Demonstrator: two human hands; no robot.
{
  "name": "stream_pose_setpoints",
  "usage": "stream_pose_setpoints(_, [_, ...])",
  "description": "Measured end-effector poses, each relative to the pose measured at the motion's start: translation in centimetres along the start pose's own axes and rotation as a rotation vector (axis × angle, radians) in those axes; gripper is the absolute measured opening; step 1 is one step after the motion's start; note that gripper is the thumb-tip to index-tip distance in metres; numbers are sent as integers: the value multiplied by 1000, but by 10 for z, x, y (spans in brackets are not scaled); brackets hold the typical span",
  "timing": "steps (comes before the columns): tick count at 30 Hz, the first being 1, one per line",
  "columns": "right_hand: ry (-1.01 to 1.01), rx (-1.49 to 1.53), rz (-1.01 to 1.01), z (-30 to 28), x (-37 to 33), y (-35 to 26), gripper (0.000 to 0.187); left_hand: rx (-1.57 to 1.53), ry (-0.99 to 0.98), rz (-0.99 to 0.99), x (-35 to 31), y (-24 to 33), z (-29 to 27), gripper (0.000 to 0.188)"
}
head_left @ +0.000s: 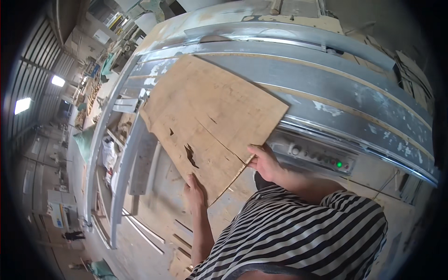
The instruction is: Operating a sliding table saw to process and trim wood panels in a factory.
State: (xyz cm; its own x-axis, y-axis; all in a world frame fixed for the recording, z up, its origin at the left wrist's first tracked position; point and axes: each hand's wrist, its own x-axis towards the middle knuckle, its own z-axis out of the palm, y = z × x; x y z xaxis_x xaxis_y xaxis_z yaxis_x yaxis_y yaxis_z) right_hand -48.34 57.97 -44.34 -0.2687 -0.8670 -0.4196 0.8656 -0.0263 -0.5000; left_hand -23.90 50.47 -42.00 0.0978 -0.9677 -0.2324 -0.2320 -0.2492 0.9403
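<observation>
A tan plywood sheet (219,100) with a long crack and a few dark torn holes is held up before me, tilted, its far part over the grey machine table (326,79). My left hand (194,192) grips its near left edge, thumb on top beside the largest hole. At the near right edge, where the crack runs out, my right hand (265,163) is closed on the sheet, thumb above and fingers partly hidden beneath. The sheet's underside does not show.
A control panel (322,158) with knobs and a lit green button sits on the machine's near side, by my right arm. A metal frame (122,182) stands to the left. Wood strips (144,231) lie on the floor. Stacked boards (413,86) are at the far right.
</observation>
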Motion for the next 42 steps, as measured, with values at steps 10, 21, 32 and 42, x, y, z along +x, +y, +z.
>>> stream_pose_setpoints(10, [27,-193,5,-102,-163,-56,36,213,-54,103,-165,-8,40,52])
stream_pose_setpoints(21, [139,-256,-96,-224,-224,-174,44,295,-107,105,-280,3,181,47])
stream_pose_setpoints(32, [109,-1568,-1293,-255,-220,-304,17,325,-106,237,-323,6,287,57])
stream_pose_setpoints(42, [261,-1567,-1256,-251,-161,-296,11,200,-49,617,-271,8,264,51])
